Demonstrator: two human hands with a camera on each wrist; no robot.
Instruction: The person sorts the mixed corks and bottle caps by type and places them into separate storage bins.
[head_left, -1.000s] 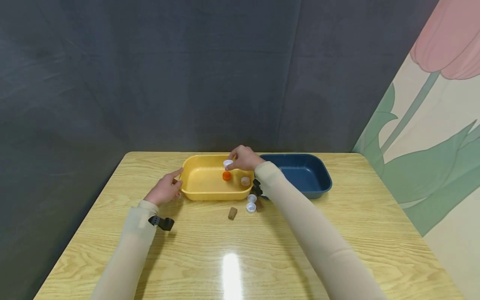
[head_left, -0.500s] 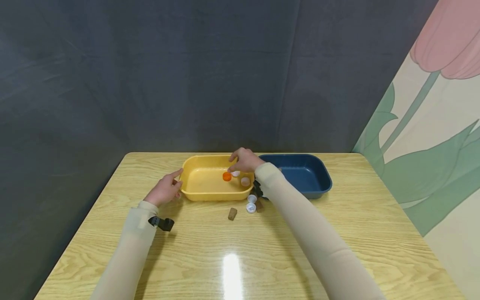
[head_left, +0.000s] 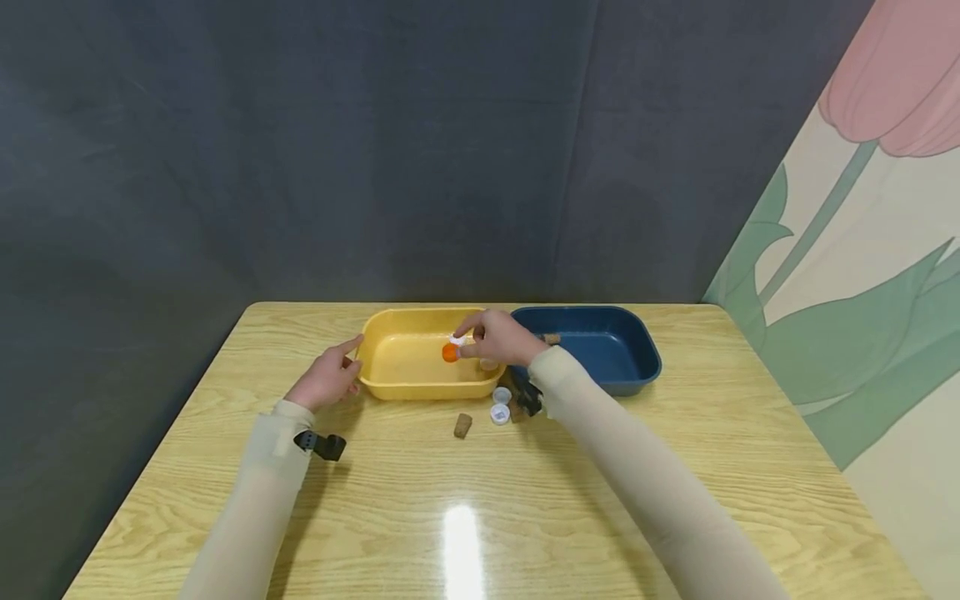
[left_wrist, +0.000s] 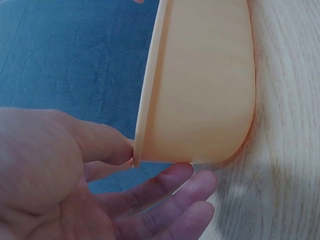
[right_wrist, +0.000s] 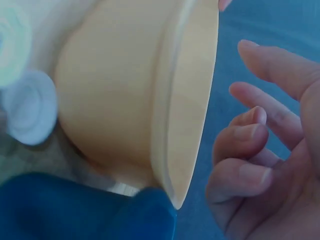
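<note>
The person's left hand (head_left: 324,379) is over at the near-left end of the yellow tray (head_left: 408,360), its fingers loosely stretched. From the left wrist, the thumb tip meets the tray's rim and a fingertip sits against the end wall or just beside it; the hand isn't wrapped around anything.

The right hand (head_left: 495,336) reaches over the other end of that tray. Its thumb and index finger stand apart, and I see nothing pinched between them; the remaining 3 fingers curl loosely towards the palm. The thumb tip is right by an orange cap (head_left: 450,352) in the tray, though I can't tell whether they touch. A white cap (head_left: 457,340) lies just behind the orange cap, close to the index fingertip and partly covered. A pale cap (head_left: 488,364) sits near the tray's right end, below the hand.

Just beside, on the right, stands a blue tray (head_left: 609,354) with a cork (head_left: 551,339) in it, partly hidden by the right wrist. On the desk (head_left: 375,500) in front of the yellow tray, a grey-white cap (head_left: 502,396) and a round white cap (head_left: 500,414) lie together, with a brown cork piece (head_left: 462,426) to their left. Dark cloth (head_left: 420,150) hangs behind, and the wall (head_left: 892,317) on the right carries a pink tulip.
</note>
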